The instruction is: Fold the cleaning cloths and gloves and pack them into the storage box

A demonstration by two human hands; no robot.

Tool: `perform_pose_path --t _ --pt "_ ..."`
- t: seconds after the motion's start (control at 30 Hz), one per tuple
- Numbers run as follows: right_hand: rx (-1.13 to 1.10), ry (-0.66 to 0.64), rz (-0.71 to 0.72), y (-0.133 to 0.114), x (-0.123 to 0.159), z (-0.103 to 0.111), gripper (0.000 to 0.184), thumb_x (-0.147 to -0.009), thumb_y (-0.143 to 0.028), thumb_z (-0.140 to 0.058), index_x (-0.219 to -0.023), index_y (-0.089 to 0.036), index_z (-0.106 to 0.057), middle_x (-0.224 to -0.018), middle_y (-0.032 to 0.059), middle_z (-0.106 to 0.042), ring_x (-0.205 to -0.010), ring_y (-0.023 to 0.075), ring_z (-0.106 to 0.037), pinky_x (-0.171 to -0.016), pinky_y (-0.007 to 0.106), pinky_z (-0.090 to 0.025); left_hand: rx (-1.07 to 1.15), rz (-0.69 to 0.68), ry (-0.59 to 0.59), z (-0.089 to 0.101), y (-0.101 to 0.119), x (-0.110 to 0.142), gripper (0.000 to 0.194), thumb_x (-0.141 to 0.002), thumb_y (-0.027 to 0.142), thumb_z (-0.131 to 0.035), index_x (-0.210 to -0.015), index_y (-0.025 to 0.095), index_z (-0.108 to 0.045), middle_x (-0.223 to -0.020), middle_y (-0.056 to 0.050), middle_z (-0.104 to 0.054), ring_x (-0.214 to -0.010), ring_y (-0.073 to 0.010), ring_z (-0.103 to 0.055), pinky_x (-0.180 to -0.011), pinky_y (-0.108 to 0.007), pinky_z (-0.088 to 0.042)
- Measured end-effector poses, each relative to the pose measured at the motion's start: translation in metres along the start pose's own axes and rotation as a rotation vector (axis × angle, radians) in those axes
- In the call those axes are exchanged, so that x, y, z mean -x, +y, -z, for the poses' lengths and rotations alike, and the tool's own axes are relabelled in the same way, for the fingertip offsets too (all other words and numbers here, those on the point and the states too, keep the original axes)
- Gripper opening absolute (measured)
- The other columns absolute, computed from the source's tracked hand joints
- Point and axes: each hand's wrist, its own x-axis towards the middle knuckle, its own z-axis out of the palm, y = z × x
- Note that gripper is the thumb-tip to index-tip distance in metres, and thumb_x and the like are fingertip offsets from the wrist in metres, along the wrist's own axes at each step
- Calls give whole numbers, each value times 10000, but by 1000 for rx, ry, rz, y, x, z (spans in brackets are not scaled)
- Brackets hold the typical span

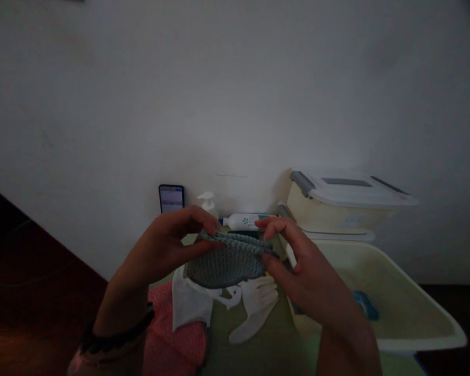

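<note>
A grey-green knitted piece (227, 266) hangs stretched between my two hands, its thick upper edge facing me. My left hand (172, 237) pinches that edge at its left end between thumb and fingers. At the right end my right hand (293, 261) has its thumb against the knit, with the fingers curled above it; the exact grip is partly hidden. Below the knit lie a white cloth piece with straps (194, 303) and a white glove (256, 308). A coral-pink cloth (176, 334) lies under the left side of these.
At the right stands a large cream basin (395, 292) with a blue item (366, 305) inside. Behind it is a lidded storage box (344, 209). A phone (171, 199), a pump bottle (207, 202) and a white bottle (243, 221) are by the wall.
</note>
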Motion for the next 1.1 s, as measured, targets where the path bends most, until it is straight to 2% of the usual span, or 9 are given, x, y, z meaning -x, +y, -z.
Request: perform_pose_path --t 0.1,0.2,0.27,0.43,0.57,0.67,0.77,0.9,1.1 --pt "99 -30 93 -9 3 -4 200 -797 -169 -597 -932 -255 -477 -1220 -16 -531 -1152 140 -474 -928 276 -364 -151 -36 -105 -8 5 -2 109 -757 109 -680 -810 194 -636 -812 1 -682 -769 -122 -642 -715 -207 -501" --pt "111 -59 139 -12 2 -10 181 -822 -167 -596 -954 -246 -500 -1013 -29 -590 -963 112 -550 -811 235 -414 -211 -52 -172 -18 11 -2 68 -785 130 -655 -819 187 -639 -800 7 -687 -741 -118 -640 -696 -212 -490" --pt "122 -60 145 -11 0 -13 143 -837 -166 -592 -941 -232 -519 -900 -35 -588 -852 104 -559 -732 226 -419 -237 -54 -174 -22 14 -2 71 -794 133 -644 -832 191 -631 -796 18 -685 -730 -112 -633 -686 -209 -484" --pt "148 -75 150 -7 -2 -13 35 -888 -220 -564 -914 -204 -548 -846 -29 -607 -792 101 -571 -708 230 -409 -250 -17 -131 -26 11 -1 133 -786 152 -659 -887 213 -597 -799 40 -664 -726 -98 -621 -687 -199 -477" --pt "131 -5 190 -7 -3 -12 38 -907 -177 -518 -883 -205 -528 -803 -36 -580 -739 92 -542 -667 224 -396 -40 93 -117 -25 5 -2 278 -794 228 -668 -1008 232 -491 -850 31 -653 -766 -117 -633 -695 -222 -499" --pt "60 142 167 -3 -4 -10 46 -925 -197 -478 -899 -225 -504 -781 -42 -541 -695 93 -508 -619 223 -391 -7 247 -205 -23 1 -5 388 -786 264 -677 -1079 222 -427 -836 15 -663 -761 -144 -640 -653 -240 -499" --pt "-27 247 106 3 -4 -3 25 -933 -246 -465 -920 -244 -486 -803 -35 -517 -701 103 -495 -613 229 -401 -131 271 -233 -21 -3 -8 232 -801 298 -649 -961 184 -525 -812 1 -643 -750 -148 -608 -641 -241 -480" --pt "-123 183 -6 9 -5 3 78 -945 -322 -432 -947 -258 -476 -849 -19 -518 -756 119 -514 -645 247 -425 -206 213 -194 -20 -3 -9 159 -830 329 -598 -854 172 -598 -721 25 -570 -645 -118 -536 -563 -211 -434" --pt "-309 162 -91 8 -7 0 247 -842 -342 -609 -995 -280 -424 -810 -27 -586 -710 145 -566 -610 273 -463 -138 200 -124 -21 -1 -7 150 -771 277 -679 -857 180 -603 -709 32 -562 -620 -102 -518 -537 -189 -427"
